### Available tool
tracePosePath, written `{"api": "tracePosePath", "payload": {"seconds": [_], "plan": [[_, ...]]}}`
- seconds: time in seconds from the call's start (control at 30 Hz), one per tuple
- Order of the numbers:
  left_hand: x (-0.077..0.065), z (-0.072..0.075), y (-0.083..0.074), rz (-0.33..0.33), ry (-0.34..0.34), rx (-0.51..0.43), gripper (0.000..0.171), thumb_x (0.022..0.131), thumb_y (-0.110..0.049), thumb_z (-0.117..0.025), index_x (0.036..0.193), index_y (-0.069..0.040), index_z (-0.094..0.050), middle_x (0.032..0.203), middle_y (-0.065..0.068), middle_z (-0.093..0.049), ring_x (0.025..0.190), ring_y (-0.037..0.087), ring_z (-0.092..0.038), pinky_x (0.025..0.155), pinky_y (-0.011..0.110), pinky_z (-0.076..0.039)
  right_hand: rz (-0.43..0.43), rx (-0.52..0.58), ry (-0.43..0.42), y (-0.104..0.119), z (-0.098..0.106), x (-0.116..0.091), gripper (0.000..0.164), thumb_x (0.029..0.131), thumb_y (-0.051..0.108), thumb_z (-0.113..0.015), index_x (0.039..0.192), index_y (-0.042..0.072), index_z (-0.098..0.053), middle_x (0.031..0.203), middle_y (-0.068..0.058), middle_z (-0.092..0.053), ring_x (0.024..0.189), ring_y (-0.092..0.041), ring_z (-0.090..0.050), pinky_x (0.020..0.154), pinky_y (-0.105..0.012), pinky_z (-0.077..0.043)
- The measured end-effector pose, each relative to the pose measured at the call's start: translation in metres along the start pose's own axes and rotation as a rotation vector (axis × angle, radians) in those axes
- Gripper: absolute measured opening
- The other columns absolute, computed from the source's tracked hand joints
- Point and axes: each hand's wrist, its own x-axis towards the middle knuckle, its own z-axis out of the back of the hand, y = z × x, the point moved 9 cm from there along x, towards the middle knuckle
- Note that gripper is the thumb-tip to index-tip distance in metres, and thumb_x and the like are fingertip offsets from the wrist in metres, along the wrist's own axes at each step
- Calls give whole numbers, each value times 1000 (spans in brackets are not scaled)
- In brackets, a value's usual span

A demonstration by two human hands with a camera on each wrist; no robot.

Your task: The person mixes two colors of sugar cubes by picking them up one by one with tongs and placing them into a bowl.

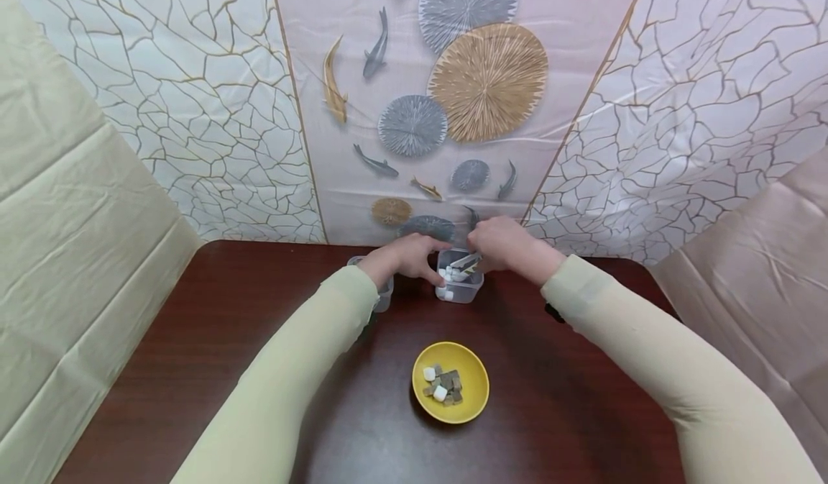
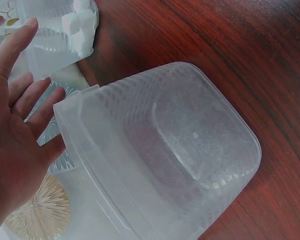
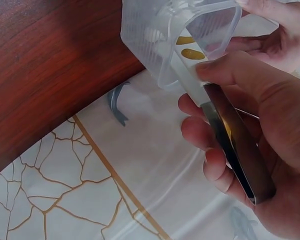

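Note:
My right hand (image 1: pixel 503 243) grips a pair of metal tongs (image 3: pixel 235 142) with white ends. The white ends (image 3: pixel 187 82) reach into a clear plastic container (image 1: pixel 461 294) that holds several white cubes (image 2: pixel 80 30). At that container's left side is my left hand (image 1: pixel 414 255), its fingers spread and mostly straight. The left thumb (image 2: pixel 15 47) extends toward the container, and the left hand appears to touch its rim in the right wrist view. Just below the left hand stands a second clear container (image 2: pixel 190 125), partly hidden by the left forearm in the head view.
A yellow bowl (image 1: pixel 477 390) with several brown cubes (image 1: pixel 449 381) and a few white ones stands nearer on the dark wooden table (image 1: pixel 259 369). Behind the table's far edge hangs a patterned cloth (image 1: pixel 414 182). Beige cloth panels (image 1: pixel 71 275) flank the sides.

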Motion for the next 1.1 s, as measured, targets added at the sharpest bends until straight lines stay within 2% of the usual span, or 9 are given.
{"api": "tracePosePath", "payload": {"seconds": [0.27,0.47,0.67,0.77,1.1], "plan": [[-2,-1,-4,-10,6,19,81,94,-41,-83,163,-15,-48,160,10,-54,149,28,-48,122,41,-39,-16,-4,7,5,-3,2,17,82,26,-88,88,15,-78,87,-3,-73,81,-28,-69,74,-47,-60],[-1,-1,-3,-5,4,22,82,94,-43,-83,163,-17,-48,160,9,-55,148,28,-48,122,41,-40,-27,32,48,3,-5,-2,19,85,26,-85,100,15,-84,92,-1,-76,85,-26,-69,78,-45,-60],[-2,1,-3,1,-3,30,81,95,-42,-82,163,-16,-48,160,9,-55,149,28,-48,122,41,-39,8,79,21,4,-1,-8,9,82,26,-86,88,20,-83,85,3,-75,84,-27,-68,77,-47,-59],[-2,1,-3,3,-5,32,81,95,-42,-83,163,-16,-48,160,9,-55,149,28,-48,123,40,-38,18,98,17,3,-1,-9,9,82,27,-86,88,20,-83,84,4,-74,85,-26,-68,78,-46,-59],[-2,1,-4,10,1,28,81,94,-43,-82,163,-17,-47,161,9,-54,150,29,-46,123,41,-38,-49,74,62,-4,1,-9,17,84,28,-86,98,18,-84,93,0,-74,91,-26,-68,81,-46,-59]]}}
